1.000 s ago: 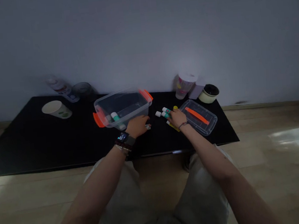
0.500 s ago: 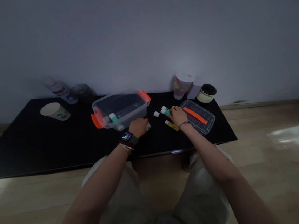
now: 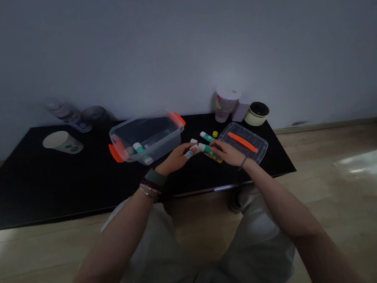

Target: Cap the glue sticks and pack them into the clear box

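Observation:
My left hand (image 3: 176,158) is closed around a small white tube (image 3: 190,153) with faint bluish print. In my right hand (image 3: 228,152) the fingers are pinched on a green glue stick with a white end (image 3: 205,148), its end pointing at the white tube. Both hands hold these close together over the table. Just behind them lie another green glue stick (image 3: 207,136) and a yellow cap (image 3: 215,134). A yellow tube (image 3: 214,157) shows partly beneath my right hand. Inside the clear box (image 3: 165,149) with orange latches rests one more green-and-white glue stick (image 3: 140,149).
A clear lid with an orange handle (image 3: 242,141) lies right of my right hand. Behind it stand a patterned plastic cup (image 3: 224,107), a lilac box (image 3: 240,111) and a cream pot (image 3: 257,115). On the left are a tipped paper cup (image 3: 62,143), a bottle (image 3: 69,116) and a dark bowl (image 3: 96,117).
My left hand has come up and right with the white tube. My right hand has taken hold of a green glue stick and brought it towards the left hand. The view has shifted slightly.

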Motion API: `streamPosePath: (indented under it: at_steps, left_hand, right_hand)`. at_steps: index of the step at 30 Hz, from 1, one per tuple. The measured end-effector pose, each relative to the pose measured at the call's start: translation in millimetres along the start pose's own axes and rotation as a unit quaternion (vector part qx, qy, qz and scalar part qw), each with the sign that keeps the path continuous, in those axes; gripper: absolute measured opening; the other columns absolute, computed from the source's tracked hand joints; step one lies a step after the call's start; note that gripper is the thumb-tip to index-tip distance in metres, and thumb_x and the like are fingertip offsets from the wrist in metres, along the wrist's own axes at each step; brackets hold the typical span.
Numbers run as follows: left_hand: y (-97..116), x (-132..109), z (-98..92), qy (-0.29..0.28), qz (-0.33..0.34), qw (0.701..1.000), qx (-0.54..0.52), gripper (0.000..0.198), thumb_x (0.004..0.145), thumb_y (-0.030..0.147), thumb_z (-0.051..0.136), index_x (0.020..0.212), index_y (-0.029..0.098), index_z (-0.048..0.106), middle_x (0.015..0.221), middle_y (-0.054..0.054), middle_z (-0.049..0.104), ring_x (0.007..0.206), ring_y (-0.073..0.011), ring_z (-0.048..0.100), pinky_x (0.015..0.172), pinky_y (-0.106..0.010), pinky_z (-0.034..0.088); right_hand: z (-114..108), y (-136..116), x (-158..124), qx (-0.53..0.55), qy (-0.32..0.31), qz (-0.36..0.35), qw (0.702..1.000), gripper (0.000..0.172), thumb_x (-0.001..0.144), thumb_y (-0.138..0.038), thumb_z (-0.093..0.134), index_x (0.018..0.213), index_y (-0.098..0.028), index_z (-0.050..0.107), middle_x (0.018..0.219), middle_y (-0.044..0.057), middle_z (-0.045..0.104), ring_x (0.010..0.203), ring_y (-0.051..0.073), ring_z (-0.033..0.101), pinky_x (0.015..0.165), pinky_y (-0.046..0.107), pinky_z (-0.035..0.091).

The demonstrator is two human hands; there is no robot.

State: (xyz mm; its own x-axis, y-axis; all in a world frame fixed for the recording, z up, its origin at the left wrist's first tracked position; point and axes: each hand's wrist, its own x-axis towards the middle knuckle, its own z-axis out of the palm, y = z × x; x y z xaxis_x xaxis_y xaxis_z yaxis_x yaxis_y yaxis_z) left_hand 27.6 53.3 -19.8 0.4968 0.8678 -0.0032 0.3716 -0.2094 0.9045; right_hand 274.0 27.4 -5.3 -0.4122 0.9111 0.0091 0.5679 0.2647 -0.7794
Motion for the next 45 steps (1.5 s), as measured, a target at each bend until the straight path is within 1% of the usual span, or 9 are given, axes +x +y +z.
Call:
streamPosePath:
  at_steps: [6,10,15,19,22,27,32,37,45]
  left_hand:
    - [12,-3,1.3,0.033,-0.014,0.997,-0.062,0.063,0.087,0.068,0.05,0.116,0.015,0.067,0.109,-0.01,0.07,0.093,-0.0228,0.064,0.079,-0.033,0.053]
    - [15,-4,0.8,0.025,-0.006,0.998,-0.055,0.059,0.086,0.069,0.052,0.102,0.015,0.069,0.096,-0.008,0.071,0.089,-0.0229,0.064,0.081,-0.034,0.052]
    - [23,-8,0.0,0.04,-0.021,0.996,-0.079,0.061,0.087,0.071,0.05,0.1,0.015,0.072,0.101,-0.01,0.072,0.1,-0.0278,0.065,0.092,-0.041,0.051]
    - [34,-9,0.2,0.08,-0.073,0.969,-0.224,0.07,0.095,0.07,0.028,0.108,0.016,0.07,0.109,-0.013,0.071,0.108,-0.0295,0.065,0.095,-0.044,0.051]
    - [41,-10,2.8,0.07,-0.107,0.938,-0.323,0.071,0.097,0.068,0.023,0.111,0.015,0.068,0.111,-0.014,0.071,0.109,-0.028,0.065,0.094,-0.042,0.052]
    - [43,-10,9.6,0.035,-0.123,0.908,-0.398,0.067,0.094,0.071,0.033,0.106,0.016,0.068,0.107,-0.011,0.071,0.104,-0.0256,0.066,0.089,-0.038,0.053]
    - [40,-11,11.8,0.05,-0.114,0.892,-0.434,0.064,0.09,0.072,0.044,0.102,0.016,0.07,0.1,-0.01,0.072,0.104,-0.0256,0.066,0.088,-0.035,0.051]
    - [39,-15,14.2,0.046,-0.112,0.89,-0.439,0.06,0.09,0.07,0.049,0.1,0.016,0.071,0.1,-0.01,0.073,0.106,-0.0256,0.066,0.09,-0.036,0.05]
    - [43,-16,14.5,0.053,-0.099,0.889,-0.445,0.058,0.091,0.068,0.049,0.102,0.016,0.072,0.105,-0.012,0.074,0.112,-0.0273,0.065,0.098,-0.04,0.047]
  right_hand:
    - [3,-19,-9,-0.043,0.003,-0.036,0.998,0.031,0.098,-0.038,0.051,0.12,-0.017,0.06,0.107,0.008,0.069,0.091,0.02,0.064,0.085,0.033,0.048]
    - [16,-26,-9,-0.104,0.028,-0.034,0.994,0.041,0.088,-0.037,0.07,0.122,-0.017,0.06,0.116,0.012,0.068,0.105,0.025,0.064,0.093,0.038,0.048]
    - [23,-39,-7,-0.197,0.033,0.018,0.98,0.035,0.093,-0.034,0.064,0.122,-0.017,0.061,0.119,0.013,0.067,0.108,0.027,0.064,0.092,0.038,0.048]
    - [27,-59,-10,-0.254,0.002,0.022,0.967,0.04,0.096,-0.04,0.056,0.132,-0.022,0.057,0.12,0.012,0.067,0.101,0.028,0.066,0.081,0.034,0.048]
    - [33,-73,-11,-0.29,-0.028,0.013,0.957,0.04,0.096,-0.035,0.055,0.134,-0.023,0.056,0.121,0.012,0.067,0.102,0.028,0.066,0.079,0.033,0.048]
    - [41,-83,-6,-0.332,-0.039,0.05,0.941,0.034,0.094,-0.033,0.055,0.124,-0.02,0.059,0.123,0.014,0.068,0.104,0.028,0.067,0.08,0.032,0.049]
    - [46,-87,0,-0.366,-0.066,0.075,0.925,0.034,0.095,-0.039,0.051,0.12,-0.02,0.063,0.112,0.014,0.073,0.101,0.029,0.07,0.078,0.034,0.051]
    - [53,-92,1,-0.382,-0.085,0.077,0.917,0.035,0.097,-0.038,0.047,0.118,-0.018,0.065,0.11,0.016,0.074,0.098,0.028,0.072,0.079,0.034,0.05]
    - [62,-94,2,-0.375,-0.049,0.097,0.921,0.033,0.095,-0.034,0.048,0.116,-0.016,0.066,0.106,0.016,0.075,0.092,0.027,0.072,0.073,0.032,0.05]
